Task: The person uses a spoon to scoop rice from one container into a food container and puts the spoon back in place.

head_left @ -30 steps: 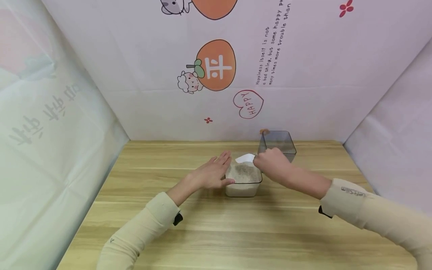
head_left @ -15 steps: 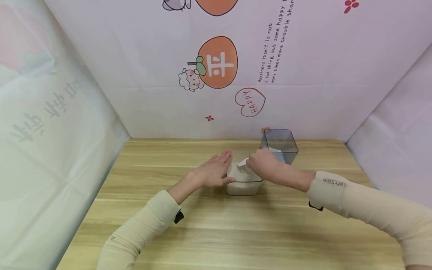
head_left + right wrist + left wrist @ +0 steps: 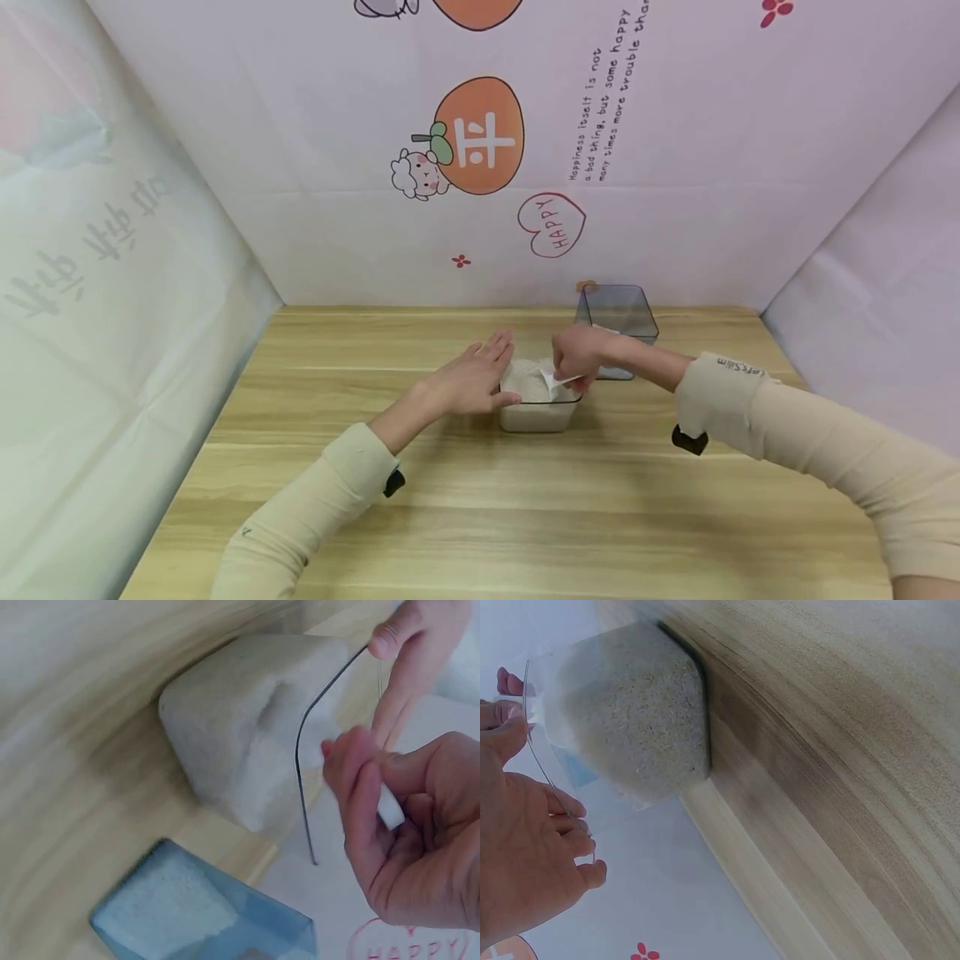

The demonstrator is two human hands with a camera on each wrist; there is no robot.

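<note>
A clear square container (image 3: 534,419) full of rice (image 3: 525,381) stands mid-table; in the left wrist view the rice (image 3: 641,712) shows through its wall. My left hand (image 3: 474,382) lies along the container's left side, thumb at the near rim corner and fingers stretched toward the far side. My right hand (image 3: 577,354) is over the container's right part. It grips the handle of a white scoop (image 3: 552,383), whose head is at the rice; how deep it sits is unclear. In the right wrist view, curled fingers wrap the white scoop handle (image 3: 390,808).
A bluish see-through container (image 3: 618,310) stands behind and right of the rice container, partly hidden by my right hand. In the right wrist view it has pale contents (image 3: 169,900). A printed cloth (image 3: 337,208) rises at the table's back edge.
My right hand has moved slightly left and turned, bringing the scoop head from the far edge of the container down to the rice near the front. The left hand has stayed put.
</note>
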